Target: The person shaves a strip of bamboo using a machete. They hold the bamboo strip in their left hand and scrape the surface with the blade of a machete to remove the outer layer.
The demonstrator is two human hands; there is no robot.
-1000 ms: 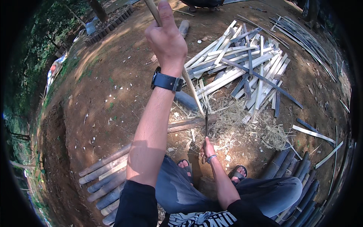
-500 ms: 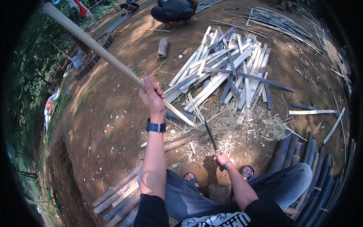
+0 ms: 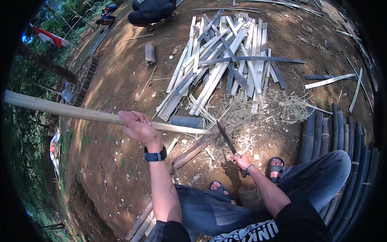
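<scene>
My left hand (image 3: pixel 139 128) is wrapped round a long pale bamboo strip (image 3: pixel 80 113), which slants from the far left edge to a tapered end near the middle. That end rests on or just above a short wooden log (image 3: pixel 196 150) on the ground. In my right hand (image 3: pixel 242 162) is the handle of a machete (image 3: pixel 226 138). Its dark blade points up and to the left, the tip close to the strip's tapered end. Whether blade and strip touch, I cannot tell. Thin shavings (image 3: pixel 242 117) lie on the ground beyond the blade.
A large heap of split bamboo slats (image 3: pixel 229 60) lies ahead. Round dark bamboo poles (image 3: pixel 318 137) are stacked at my right, more poles (image 3: pixel 141 226) at my left. A dark bamboo piece (image 3: pixel 187 121) sits behind the log. Another person (image 3: pixel 153 10) crouches at the far left.
The bamboo strip has swung down from a steep slant to nearly level, and my left hand has moved down and left with it. The whole view has shifted too.
</scene>
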